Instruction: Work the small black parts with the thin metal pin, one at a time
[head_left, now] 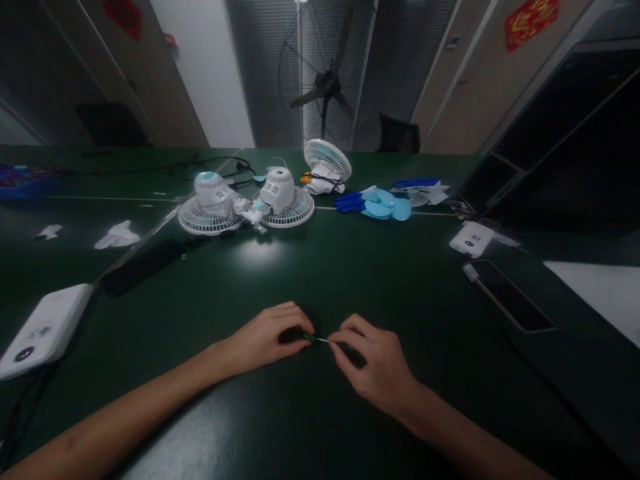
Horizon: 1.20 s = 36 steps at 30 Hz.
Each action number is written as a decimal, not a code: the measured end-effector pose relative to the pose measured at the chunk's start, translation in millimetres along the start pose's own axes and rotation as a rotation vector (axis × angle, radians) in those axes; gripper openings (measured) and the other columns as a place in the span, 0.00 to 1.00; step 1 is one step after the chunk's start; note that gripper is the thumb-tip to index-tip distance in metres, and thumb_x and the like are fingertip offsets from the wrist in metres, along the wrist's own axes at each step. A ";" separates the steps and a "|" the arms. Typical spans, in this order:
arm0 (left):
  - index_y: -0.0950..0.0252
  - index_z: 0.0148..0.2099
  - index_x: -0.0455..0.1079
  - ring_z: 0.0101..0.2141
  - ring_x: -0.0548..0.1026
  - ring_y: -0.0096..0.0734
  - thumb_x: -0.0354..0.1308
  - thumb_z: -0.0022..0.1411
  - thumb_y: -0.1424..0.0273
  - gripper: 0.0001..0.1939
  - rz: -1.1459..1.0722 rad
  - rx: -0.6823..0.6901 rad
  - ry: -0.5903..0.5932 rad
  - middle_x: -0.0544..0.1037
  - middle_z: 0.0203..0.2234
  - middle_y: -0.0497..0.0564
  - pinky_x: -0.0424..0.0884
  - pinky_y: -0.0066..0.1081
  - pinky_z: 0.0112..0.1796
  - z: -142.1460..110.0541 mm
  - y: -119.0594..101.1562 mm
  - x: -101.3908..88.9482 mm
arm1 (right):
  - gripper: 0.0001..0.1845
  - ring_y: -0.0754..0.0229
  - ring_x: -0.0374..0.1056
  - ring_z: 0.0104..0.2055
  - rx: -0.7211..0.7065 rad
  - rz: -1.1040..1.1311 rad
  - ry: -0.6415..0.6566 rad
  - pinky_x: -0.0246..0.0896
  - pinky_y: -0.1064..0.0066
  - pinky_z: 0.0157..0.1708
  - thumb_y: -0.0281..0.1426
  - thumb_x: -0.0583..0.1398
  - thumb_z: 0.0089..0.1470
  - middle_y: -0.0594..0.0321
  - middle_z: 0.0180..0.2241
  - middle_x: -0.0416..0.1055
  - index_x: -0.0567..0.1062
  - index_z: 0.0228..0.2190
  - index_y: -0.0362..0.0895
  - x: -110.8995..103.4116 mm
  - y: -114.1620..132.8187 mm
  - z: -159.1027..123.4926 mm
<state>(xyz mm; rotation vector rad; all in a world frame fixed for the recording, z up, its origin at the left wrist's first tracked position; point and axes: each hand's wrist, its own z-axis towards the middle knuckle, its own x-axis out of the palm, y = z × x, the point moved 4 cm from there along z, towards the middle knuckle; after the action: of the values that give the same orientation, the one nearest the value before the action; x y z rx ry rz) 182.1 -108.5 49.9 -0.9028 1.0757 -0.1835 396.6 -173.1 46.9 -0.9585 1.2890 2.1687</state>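
Note:
My left hand (277,333) is closed, thumb and fingertips pinching a small green piece (309,337). It is too small for me to tell its kind. From the piece a thin shiny metal rod (323,341) runs to the right. The far end of that rod sits between the pinched thumb and forefinger of my right hand (373,363). Both hands are just above or on the dark green table (320,280), with a small gap between them. My fingers hide how the rod and the green piece join.
White fan heads (289,208) lie grouped beyond my hands, with another small fan (327,167) behind. Light-blue fan blades (385,204) and blue gloves (349,202) are farther right. A phone (510,297) rests at right, a white power bank (47,330) at left.

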 end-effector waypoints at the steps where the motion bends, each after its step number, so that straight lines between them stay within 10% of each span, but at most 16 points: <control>1: 0.61 0.52 0.74 0.46 0.76 0.37 0.62 0.73 0.70 0.07 0.000 0.000 0.001 0.79 0.43 0.52 0.72 0.36 0.47 0.3 -0.4 0.0 | 0.10 0.62 0.73 0.32 -0.006 0.005 0.005 0.66 0.71 0.31 0.28 0.59 0.66 0.61 0.38 0.75 0.82 0.41 0.46 0.3 0.1 0.1; 9: 0.61 0.51 0.75 0.45 0.76 0.37 0.64 0.72 0.67 0.07 -0.027 0.024 0.057 0.79 0.42 0.53 0.71 0.36 0.48 1.4 -4.8 8.6 | 0.10 0.62 0.72 0.35 -0.081 0.050 0.035 0.68 0.71 0.34 0.29 0.59 0.69 0.60 0.41 0.75 0.81 0.45 0.46 5.8 1.4 -0.3; 19: 0.58 0.65 0.66 0.54 0.71 0.46 0.73 0.60 0.64 0.34 0.014 0.000 0.042 0.74 0.55 0.57 0.69 0.44 0.55 -1.9 -11.5 7.7 | 0.09 0.61 0.72 0.34 -0.005 0.045 -0.053 0.66 0.71 0.31 0.28 0.59 0.69 0.60 0.39 0.74 0.81 0.44 0.46 -1.6 -1.3 -0.1; 26: 0.60 0.52 0.72 0.47 0.74 0.40 0.63 0.72 0.64 0.10 0.079 -0.012 0.086 0.76 0.45 0.53 0.69 0.40 0.51 -4.2 -4.2 4.1 | 0.10 0.61 0.72 0.34 0.019 0.077 -0.043 0.69 0.70 0.34 0.29 0.59 0.69 0.60 0.39 0.74 0.81 0.43 0.47 -1.7 -2.7 0.0; 36: 0.59 0.54 0.75 0.47 0.74 0.45 0.55 0.76 0.58 0.15 0.452 -0.200 -0.162 0.76 0.47 0.56 0.70 0.42 0.49 -29.7 88.0 -84.6 | 0.12 0.61 0.73 0.33 0.026 0.130 -0.028 0.71 0.72 0.30 0.31 0.57 0.71 0.58 0.40 0.75 0.81 0.44 0.46 -6.2 -2.5 2.0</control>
<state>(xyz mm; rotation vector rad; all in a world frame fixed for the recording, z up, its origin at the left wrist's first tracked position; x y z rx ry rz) 90.9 -22.8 39.7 -0.8123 1.1303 0.3720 401.7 -170.3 50.9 -0.8533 1.3974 2.2482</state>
